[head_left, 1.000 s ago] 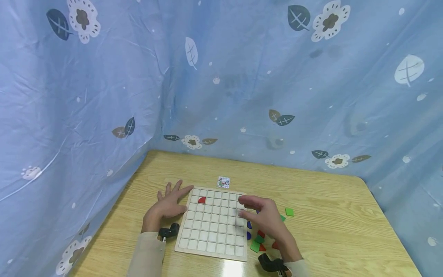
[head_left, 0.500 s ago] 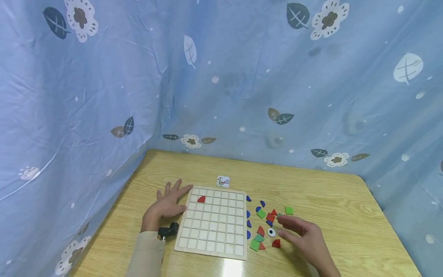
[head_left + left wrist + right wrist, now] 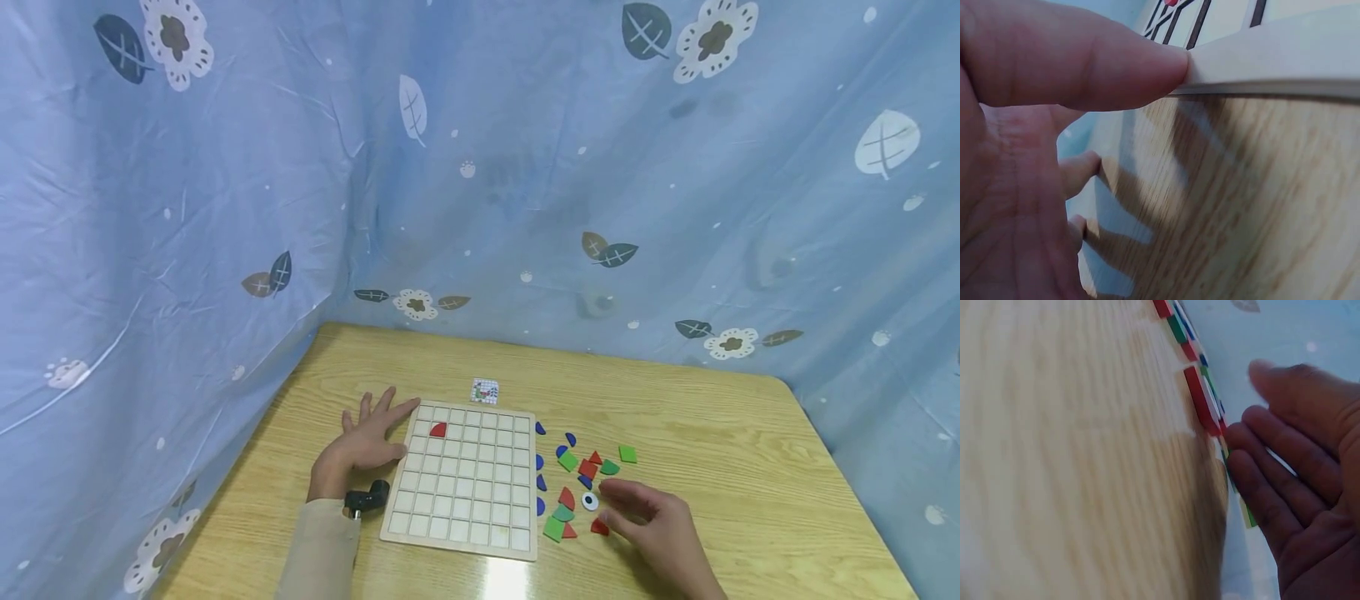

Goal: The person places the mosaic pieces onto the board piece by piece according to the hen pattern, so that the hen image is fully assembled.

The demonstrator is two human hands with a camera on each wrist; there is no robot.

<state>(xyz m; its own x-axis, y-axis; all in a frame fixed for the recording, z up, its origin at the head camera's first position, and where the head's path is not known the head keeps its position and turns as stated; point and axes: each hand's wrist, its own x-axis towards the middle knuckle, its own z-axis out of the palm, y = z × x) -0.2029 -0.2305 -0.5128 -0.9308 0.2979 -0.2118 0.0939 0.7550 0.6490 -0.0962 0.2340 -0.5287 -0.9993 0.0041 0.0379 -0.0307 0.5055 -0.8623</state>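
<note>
A pale wooden grid board (image 3: 463,485) lies on the table, with one red quarter-circle piece (image 3: 438,430) in an upper-left cell. My left hand (image 3: 363,443) rests spread at the board's left side; in the left wrist view its thumb (image 3: 1129,72) presses the edge. Over the right part of the scattered pieces hovers my right hand (image 3: 652,518), thumb and fingers apart and holding nothing. Nearest to it are a white round piece with a dark centre (image 3: 590,501) and a red piece (image 3: 599,527), partly covered by the thumb. The right wrist view shows a red piece (image 3: 1200,397) beyond the fingertips.
Several blue pieces (image 3: 541,482) line the board's right edge. Green squares (image 3: 628,454), a dark green piece (image 3: 610,467) and red pieces (image 3: 567,498) lie loose beside them. A small patterned card (image 3: 484,391) sits behind the board. A blue curtain (image 3: 480,167) encloses the table.
My right hand has moved from above the board's right edge to the right, over the loose pieces, and then slightly lower. The left hand stays at the board.
</note>
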